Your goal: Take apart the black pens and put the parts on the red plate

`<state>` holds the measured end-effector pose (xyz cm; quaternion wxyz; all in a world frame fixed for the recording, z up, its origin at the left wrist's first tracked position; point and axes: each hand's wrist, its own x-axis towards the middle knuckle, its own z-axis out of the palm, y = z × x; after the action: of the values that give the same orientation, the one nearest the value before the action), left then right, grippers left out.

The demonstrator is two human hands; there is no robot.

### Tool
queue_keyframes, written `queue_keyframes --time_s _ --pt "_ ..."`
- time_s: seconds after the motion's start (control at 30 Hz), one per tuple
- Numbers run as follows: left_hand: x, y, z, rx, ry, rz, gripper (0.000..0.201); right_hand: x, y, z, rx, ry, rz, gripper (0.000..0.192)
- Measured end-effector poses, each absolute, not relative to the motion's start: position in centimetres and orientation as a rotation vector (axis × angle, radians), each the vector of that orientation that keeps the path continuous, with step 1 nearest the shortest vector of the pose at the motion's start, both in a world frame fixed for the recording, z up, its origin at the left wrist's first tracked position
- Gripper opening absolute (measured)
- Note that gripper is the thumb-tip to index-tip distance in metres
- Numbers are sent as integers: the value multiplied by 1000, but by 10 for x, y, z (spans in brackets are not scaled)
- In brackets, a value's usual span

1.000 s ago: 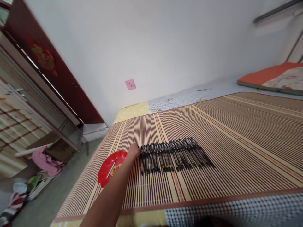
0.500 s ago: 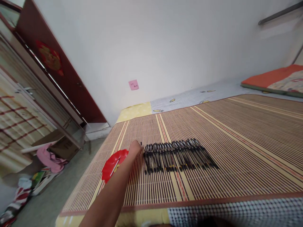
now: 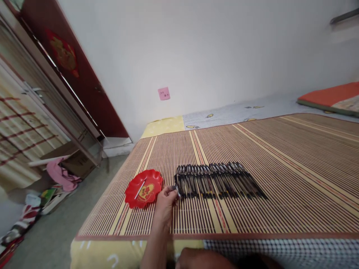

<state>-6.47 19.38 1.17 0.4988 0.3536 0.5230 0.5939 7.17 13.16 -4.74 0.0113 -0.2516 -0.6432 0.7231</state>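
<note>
Head view: low in the frame the left hand (image 3: 165, 203) pinches a pen (image 3: 176, 191) at the near-left end of the row of pens (image 3: 218, 180) on the striped mat (image 3: 280, 168). Just left sits a red plate (image 3: 144, 188); upper centre, a pink note (image 3: 163, 93) on the wall.

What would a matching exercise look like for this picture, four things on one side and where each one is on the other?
Things:
1. red plate
2. row of pens
3. pink sticky note
4. orange cushion

Places:
A. on the white wall
B. far right, at the head of the bed
C. on the mat, left of the pens
D. mid-mat, its left end at the left hand

Pairs: 1-C, 2-D, 3-A, 4-B
</note>
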Motion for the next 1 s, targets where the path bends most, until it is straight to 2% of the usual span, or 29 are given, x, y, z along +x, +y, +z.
queue_keyframes --time_s 0.13,0.27,0.43,0.5,0.63,0.7,0.77,0.87,1.0 --pt "-59 210 -4 967 1304 1438 27 99 141 -30 -780 -1851 2171 16" --pt "-59 218 -6 1025 1278 1383 29 123 149 -3 -639 -1435 2105 23" --pt "-62 214 -4 1086 1199 1394 27 114 194 13 -1072 -1328 1363 28" --pt "-62 209 -5 1145 1227 1397 25 100 215 15 -1131 -1406 1248 27" --pt "-66 203 -11 1305 1309 1328 19 76 238 15 -1150 -1664 1071 10" --pt "-71 203 -14 1399 1423 1348 16 74 239 9 -1110 -1614 1129 12" --pt "-77 203 -17 1509 1668 1354 13 79 236 -3 -1077 -1453 1316 19" --pt "-80 206 -20 1625 2018 1155 13 93 232 -21 -992 -1083 1643 27" --pt "-73 210 -21 1711 2134 928 16 101 229 -30 -908 -818 1775 31"
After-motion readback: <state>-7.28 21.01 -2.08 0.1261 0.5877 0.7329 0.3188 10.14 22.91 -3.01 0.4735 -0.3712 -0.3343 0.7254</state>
